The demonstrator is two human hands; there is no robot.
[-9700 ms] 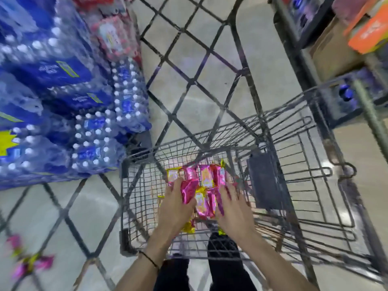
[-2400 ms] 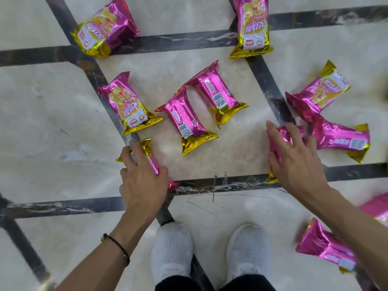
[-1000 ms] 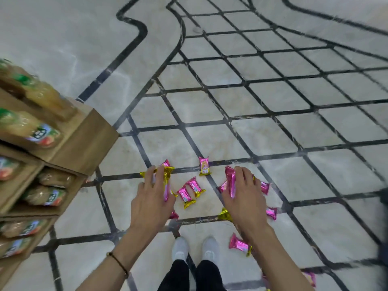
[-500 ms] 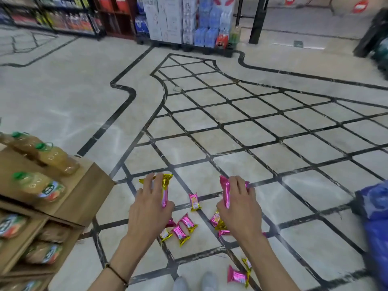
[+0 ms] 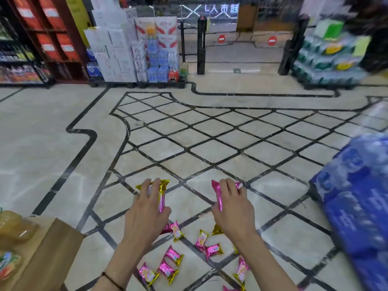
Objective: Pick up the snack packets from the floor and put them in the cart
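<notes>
Left hand [image 5: 146,213]: raised in front of me, back upward, fingers [image 5: 156,185] curled over and gripping a gold-tipped packet [image 5: 161,198], which runs lengthwise along the index side. A second gold end shows at the far left of the same grip; how many packets I hold there cannot be determined. Right hand [image 5: 234,208]: held level with the left and well apart from it, fingers [image 5: 225,185] curled round a pink packet [image 5: 218,196], with another pink edge showing past the knuckles on the outer side. Loose packets [image 5: 173,255]: at least seven lie scattered on the marble floor [image 5: 63,133] below and between my forearms, across the black inlay lines. Three lie close together under the left wrist, two lie touching near the middle, and one lies just beside the right forearm. A cardboard display [image 5: 48,255] stands at lower left with bottles of yellow drink [image 5: 14,225] on it. Blue water packs [image 5: 357,196], blurred, are stacked at right, well apart from the loose packets.
</notes>
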